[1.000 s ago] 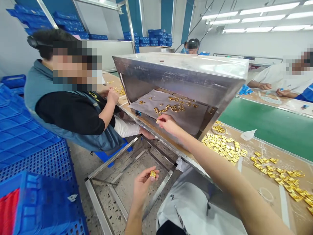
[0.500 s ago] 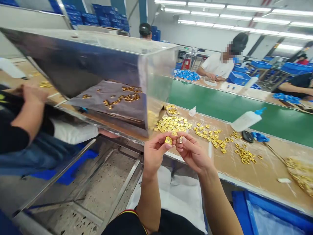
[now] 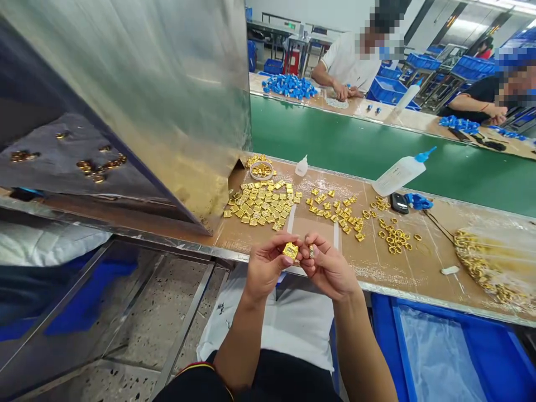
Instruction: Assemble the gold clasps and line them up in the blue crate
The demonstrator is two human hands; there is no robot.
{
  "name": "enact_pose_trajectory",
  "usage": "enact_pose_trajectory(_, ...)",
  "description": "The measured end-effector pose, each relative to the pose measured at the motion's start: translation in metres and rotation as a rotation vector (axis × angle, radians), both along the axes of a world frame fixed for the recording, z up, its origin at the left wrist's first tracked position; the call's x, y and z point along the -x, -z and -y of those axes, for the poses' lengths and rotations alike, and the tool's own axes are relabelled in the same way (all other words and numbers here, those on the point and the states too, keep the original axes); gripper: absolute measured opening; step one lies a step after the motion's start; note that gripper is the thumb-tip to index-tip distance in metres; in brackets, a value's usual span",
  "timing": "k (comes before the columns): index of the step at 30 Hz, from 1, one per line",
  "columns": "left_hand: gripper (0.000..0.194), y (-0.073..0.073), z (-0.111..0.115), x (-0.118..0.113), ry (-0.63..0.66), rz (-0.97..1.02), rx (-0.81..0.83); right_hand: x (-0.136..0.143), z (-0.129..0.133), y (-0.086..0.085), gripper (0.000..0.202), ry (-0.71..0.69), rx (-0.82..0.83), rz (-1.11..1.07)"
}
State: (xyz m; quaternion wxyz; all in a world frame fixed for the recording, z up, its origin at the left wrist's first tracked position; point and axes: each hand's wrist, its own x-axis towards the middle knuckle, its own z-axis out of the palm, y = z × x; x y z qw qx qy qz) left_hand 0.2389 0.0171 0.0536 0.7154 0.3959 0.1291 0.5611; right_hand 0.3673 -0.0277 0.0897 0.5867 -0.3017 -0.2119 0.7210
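Brown workbench [image 3: 368,268] runs beside a green strip [image 3: 318,145]. At its near edge, the left hand [image 3: 263,268] pinches a squarish gold piece [image 3: 290,250] between thumb and fingers, at the fingertips. Just beside it, the right hand [image 3: 333,271] has its fingertips closed on a small gold piece [image 3: 311,251]. Beyond, a pale-rimmed round dish [image 3: 272,172] contains gold pieces; a blue crate [image 3: 382,326] has a clear liner [image 3: 439,349]. The squarish piece's broad face tilts upward, while the small one stands narrow, long axis running away from the body.
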Motion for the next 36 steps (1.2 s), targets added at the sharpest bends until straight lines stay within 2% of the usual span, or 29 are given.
enact_pose_trajectory(9,0.036,0.009,-0.006,0.006,0.01,-0.014,0.079,0.008,-0.007,0.007,0.027,-0.027,0.129,-0.082)
enact_pose_trajectory(13,0.034,0.01,-0.008,0.011,-0.008,0.001,0.067,0.013,-0.011,0.003,0.028,-0.031,0.118,-0.001)
enact_pose_trajectory(18,0.032,0.011,-0.011,0.015,-0.033,-0.037,0.03,0.013,-0.009,-0.005,0.024,0.085,0.01,0.303)
enact_pose_trajectory(24,0.031,0.014,-0.004,0.012,-0.095,-0.122,-0.062,0.013,0.008,-0.013,0.014,0.411,-0.187,0.913)
enact_pose_trajectory(29,0.031,0.012,0.0,0.011,-0.096,-0.121,-0.101,0.017,0.019,-0.016,0.011,0.421,-0.287,1.24)
enact_pose_trajectory(36,0.031,0.012,0.003,0.01,-0.188,-0.183,-0.122,0.021,0.017,-0.015,0.01,0.422,-0.333,1.379)
